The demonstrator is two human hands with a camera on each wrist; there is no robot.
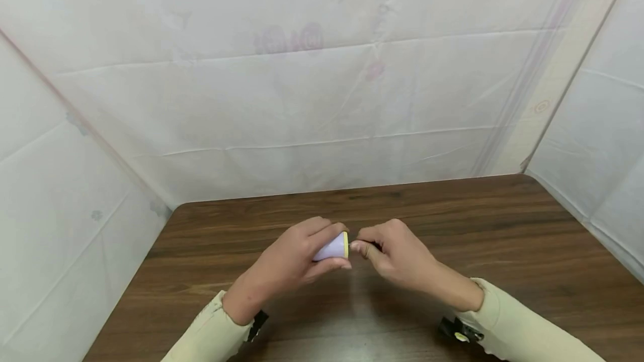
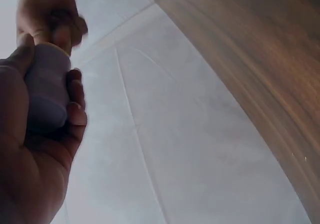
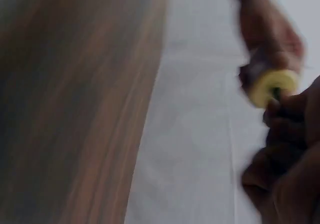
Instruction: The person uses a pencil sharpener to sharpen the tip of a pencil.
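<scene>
Hands meet above the middle of a dark wooden table [image 1: 503, 228], toward six o'clock in the head view. The left hand [image 1: 297, 256] is wrapped around a small pale lavender object [image 1: 332, 248] with a yellow rim at its end; fingers curl over the top and the thumb presses from below, so the object lies roughly level, its yellow end pointing toward three o'clock. The left wrist view shows the same grasp from underneath, the lavender body [image 2: 46, 91] sitting in the curled fingers [image 2: 75, 108] with the other hand beyond it at twelve o'clock. The right hand [image 1: 397, 256] sits just beside the yellow end, at three o'clock from it, fingers bent inward with thumb and forefinger pinched together at that end. In the blurred right wrist view a small dark piece [image 3: 276, 92] shows at the centre of the yellow face [image 3: 272, 86], right where those fingertips close; what that piece is cannot be told. Both forearms wear pale cream sleeves [image 1: 513, 323], each with a dark strap near the wrist. White sheeting [image 1: 322, 99] hangs behind the table at twelve o'clock and along both sides at nine and three o'clock.
</scene>
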